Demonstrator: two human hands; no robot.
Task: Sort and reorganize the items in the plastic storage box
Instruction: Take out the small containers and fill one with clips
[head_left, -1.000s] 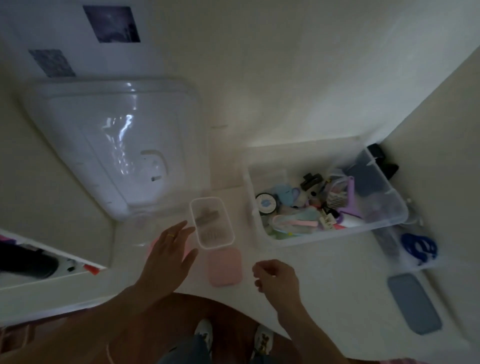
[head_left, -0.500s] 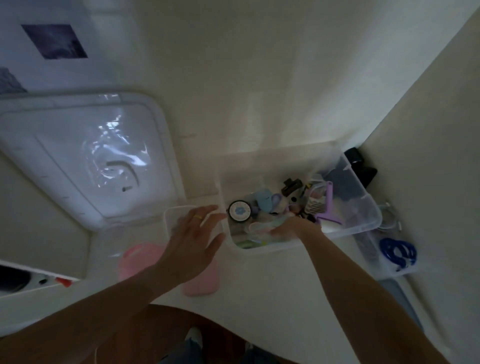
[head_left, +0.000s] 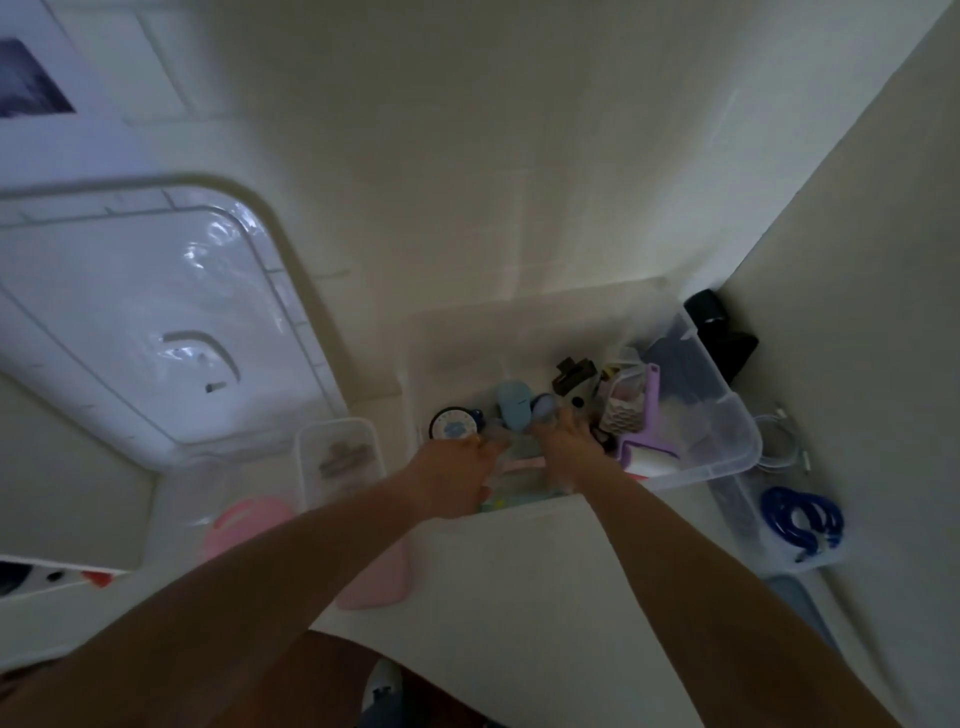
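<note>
The clear plastic storage box (head_left: 727, 457) stands on the white surface against the wall. It holds a round tin with a blue label (head_left: 453, 422), a light blue case (head_left: 513, 404), a black hair claw (head_left: 574, 370), a purple lint roller (head_left: 647, 431) and a dark blue cloth (head_left: 680, 358). My left hand (head_left: 454, 475) reaches over the box's near rim, its fingers down among the items beside the tin. My right hand (head_left: 563, 441) is deeper inside, with its fingertips at the light blue case. Blur and the hands themselves hide both sets of fingers.
A small clear container (head_left: 311, 467) with a hair clip stands left of the box, a pink lid (head_left: 379, 577) in front of it. The box's large lid (head_left: 130, 322) leans at the left. At the right sit a tub with a blue cable (head_left: 800, 519) and a black object (head_left: 722, 332).
Both hands have moved forward from near the small container and table edge into the storage box. The view has swung right and closer to the box.
</note>
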